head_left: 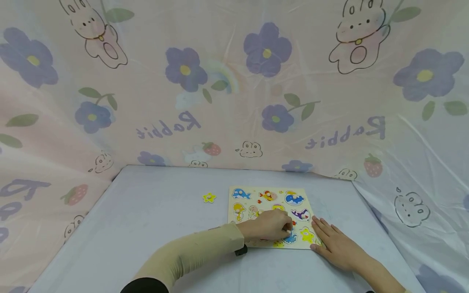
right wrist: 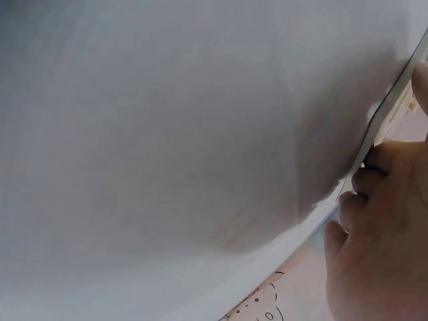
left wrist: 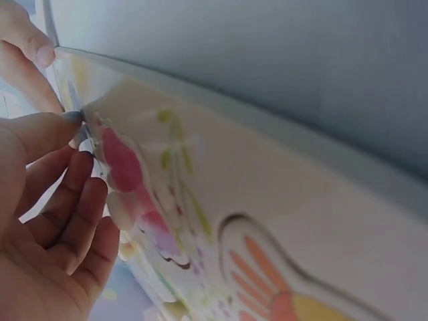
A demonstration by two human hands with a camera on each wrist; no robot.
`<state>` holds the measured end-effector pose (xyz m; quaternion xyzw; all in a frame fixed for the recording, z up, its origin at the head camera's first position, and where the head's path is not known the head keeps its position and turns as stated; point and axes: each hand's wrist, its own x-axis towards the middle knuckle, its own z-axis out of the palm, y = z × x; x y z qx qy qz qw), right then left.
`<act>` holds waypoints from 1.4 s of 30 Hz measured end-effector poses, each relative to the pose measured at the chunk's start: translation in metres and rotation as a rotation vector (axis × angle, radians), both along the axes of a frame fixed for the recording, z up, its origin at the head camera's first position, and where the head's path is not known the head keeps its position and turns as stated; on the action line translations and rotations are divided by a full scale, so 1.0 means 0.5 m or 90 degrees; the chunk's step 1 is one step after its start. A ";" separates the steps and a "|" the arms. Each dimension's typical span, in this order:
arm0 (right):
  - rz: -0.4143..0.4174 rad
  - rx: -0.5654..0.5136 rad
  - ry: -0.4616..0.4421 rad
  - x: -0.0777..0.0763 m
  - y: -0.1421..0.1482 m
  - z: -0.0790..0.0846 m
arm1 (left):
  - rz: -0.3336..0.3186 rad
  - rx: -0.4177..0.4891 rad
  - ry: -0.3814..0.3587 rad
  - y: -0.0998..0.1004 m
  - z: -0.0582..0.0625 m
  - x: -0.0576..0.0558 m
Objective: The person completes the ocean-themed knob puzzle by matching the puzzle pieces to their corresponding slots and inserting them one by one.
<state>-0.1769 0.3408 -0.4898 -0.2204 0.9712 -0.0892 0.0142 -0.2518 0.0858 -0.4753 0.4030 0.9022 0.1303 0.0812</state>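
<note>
A wooden peg puzzle board [head_left: 234,197] with sea-animal pictures lies on the white table. My left hand [head_left: 272,225] reaches across it from the left, thumb and fingertips pinching a blue puzzle piece [head_left: 290,239] near the board's front edge. In the left wrist view, the fingers [left wrist: 63,200] are bent close over the board, beside a pink piece [left wrist: 124,160]. My right hand [head_left: 338,248] lies with fingers extended against the board's right edge, thumb at its front corner, close to a yellow starfish piece [head_left: 307,235].
A loose yellow star-shaped piece [head_left: 209,197] lies on the table [head_left: 165,203], left of the board. Behind stands a curtain [head_left: 227,122] printed with rabbits and flowers, which also hangs along both sides.
</note>
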 end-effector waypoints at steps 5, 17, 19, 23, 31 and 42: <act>-0.002 0.001 -0.007 0.001 -0.001 0.000 | -0.006 -0.007 0.013 -0.003 0.002 0.004; 0.001 0.002 -0.002 0.000 -0.003 0.000 | -0.005 0.081 0.028 -0.032 0.041 0.005; 0.000 0.003 -0.005 0.000 -0.002 -0.001 | -0.002 0.101 0.034 -0.041 0.047 0.003; -0.002 0.004 -0.007 0.000 -0.002 -0.003 | 0.016 0.150 0.038 -0.066 0.065 -0.004; -0.011 0.004 -0.015 0.001 -0.003 0.000 | 0.076 0.245 0.040 -0.130 0.083 -0.026; -0.014 -0.002 -0.012 0.000 -0.004 0.004 | 0.200 0.310 0.031 -0.242 0.071 -0.058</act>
